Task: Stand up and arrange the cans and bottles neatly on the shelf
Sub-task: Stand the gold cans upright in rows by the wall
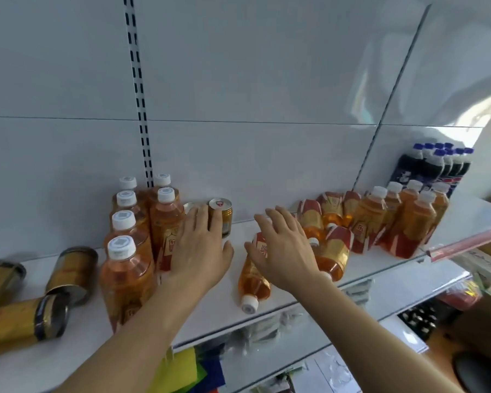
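On the white shelf (238,234), several amber tea bottles with white caps (125,268) stand in two rows at the left. Two gold cans (221,211) stand upright behind my left hand (201,248), which is open, its fingertips at the cans. My right hand (284,248) hovers open over a fallen bottle (253,282) whose cap points toward me. More bottles lie tipped behind it (332,251). Three gold cans (71,270) lie on their sides at the far left. Another group of bottles stands at the right (408,219).
Dark cola bottles with blue caps (437,165) stand at the back right beyond a clear divider (386,109). A red price rail (471,242) edges the right shelf. Lower shelves with packaged goods show below. A slotted upright (139,109) runs up the back panel.
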Demonstrator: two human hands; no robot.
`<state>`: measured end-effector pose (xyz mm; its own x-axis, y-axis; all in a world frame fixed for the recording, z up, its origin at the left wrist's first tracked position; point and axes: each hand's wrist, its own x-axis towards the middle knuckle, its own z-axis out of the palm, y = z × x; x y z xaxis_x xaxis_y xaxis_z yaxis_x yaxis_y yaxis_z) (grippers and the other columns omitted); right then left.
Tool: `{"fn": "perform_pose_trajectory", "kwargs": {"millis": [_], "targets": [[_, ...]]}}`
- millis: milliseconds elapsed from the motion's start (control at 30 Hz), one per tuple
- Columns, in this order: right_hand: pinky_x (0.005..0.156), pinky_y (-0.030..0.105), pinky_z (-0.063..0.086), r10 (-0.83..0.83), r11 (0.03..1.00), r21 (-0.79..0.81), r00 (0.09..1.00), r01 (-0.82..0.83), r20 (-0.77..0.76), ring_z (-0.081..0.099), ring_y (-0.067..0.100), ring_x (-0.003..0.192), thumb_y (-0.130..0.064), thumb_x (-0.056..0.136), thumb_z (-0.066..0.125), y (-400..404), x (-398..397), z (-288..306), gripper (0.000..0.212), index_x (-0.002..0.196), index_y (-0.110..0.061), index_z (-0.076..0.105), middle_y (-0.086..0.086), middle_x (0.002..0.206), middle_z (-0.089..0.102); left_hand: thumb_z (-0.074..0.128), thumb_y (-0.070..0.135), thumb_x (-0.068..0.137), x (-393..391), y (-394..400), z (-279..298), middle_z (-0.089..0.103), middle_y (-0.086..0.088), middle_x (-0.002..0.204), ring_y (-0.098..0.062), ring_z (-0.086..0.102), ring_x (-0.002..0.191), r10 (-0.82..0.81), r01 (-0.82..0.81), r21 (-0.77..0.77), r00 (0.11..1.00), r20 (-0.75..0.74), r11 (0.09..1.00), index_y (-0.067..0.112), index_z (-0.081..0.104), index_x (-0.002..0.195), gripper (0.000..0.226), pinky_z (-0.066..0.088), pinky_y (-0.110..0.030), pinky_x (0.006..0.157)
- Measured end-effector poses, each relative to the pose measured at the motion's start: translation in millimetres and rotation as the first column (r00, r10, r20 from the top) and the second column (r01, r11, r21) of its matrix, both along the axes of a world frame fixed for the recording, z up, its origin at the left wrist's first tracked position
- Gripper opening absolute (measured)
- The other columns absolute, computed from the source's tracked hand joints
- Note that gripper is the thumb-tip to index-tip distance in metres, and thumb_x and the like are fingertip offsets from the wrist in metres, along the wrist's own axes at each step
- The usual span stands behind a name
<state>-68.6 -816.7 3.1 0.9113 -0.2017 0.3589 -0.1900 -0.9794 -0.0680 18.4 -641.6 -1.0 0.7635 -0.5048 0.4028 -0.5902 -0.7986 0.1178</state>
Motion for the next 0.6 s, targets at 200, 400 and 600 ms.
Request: {"fn": "perform_pose_trajectory", "kwargs": {"millis": [200, 400, 600], "targets": [[0.132, 0.047, 0.014, 0.090, 0.996, 0.015, 0.994, -0.090, -0.059, 0.010, 0.026, 0.164, -0.068, 0.105, 0.034, -13, 55, -9, 0.073, 0.166, -0.029, 0.026, 0.003, 0.175, 0.026, 0.055, 0.048, 0.102, 27, -19, -20, 0.018, -0.020, 0.173, -0.036, 0.011, 0.162, 0.044, -0.042, 0.035, 0.998, -0.043, 0.998, 0.008, 0.018, 0.167, 0.085, 0.019, -0.048, 0.132], [0.130, 0.046, 0.023, 0.251, 0.968, 0.023, 0.965, -0.250, -0.071, 0.020, 0.031, 0.161, -0.056, 0.104, 0.046, -35, 110, -18, 0.069, 0.163, -0.025, 0.030, 0.008, 0.169, 0.035, 0.050, 0.042, 0.102, 55, -43, -37, 0.011, -0.024, 0.173, -0.040, 0.002, 0.162, 0.187, -0.180, 0.103, 0.981, -0.060, 0.978, -0.002, 0.010, 0.166, 0.087, 0.012, -0.048, 0.132], [0.125, 0.046, 0.034, 0.441, 0.897, 0.049, 0.883, -0.439, -0.162, 0.034, 0.031, 0.153, -0.045, 0.100, 0.059, -54, 155, -25, 0.062, 0.156, -0.025, 0.041, 0.008, 0.162, 0.043, 0.051, 0.038, 0.100, 71, -60, -46, 0.019, -0.029, 0.169, -0.044, 0.012, 0.160, 0.372, -0.356, 0.159, 0.925, -0.078, 0.921, -0.008, 0.014, 0.163, 0.086, 0.018, -0.050, 0.130]]}}
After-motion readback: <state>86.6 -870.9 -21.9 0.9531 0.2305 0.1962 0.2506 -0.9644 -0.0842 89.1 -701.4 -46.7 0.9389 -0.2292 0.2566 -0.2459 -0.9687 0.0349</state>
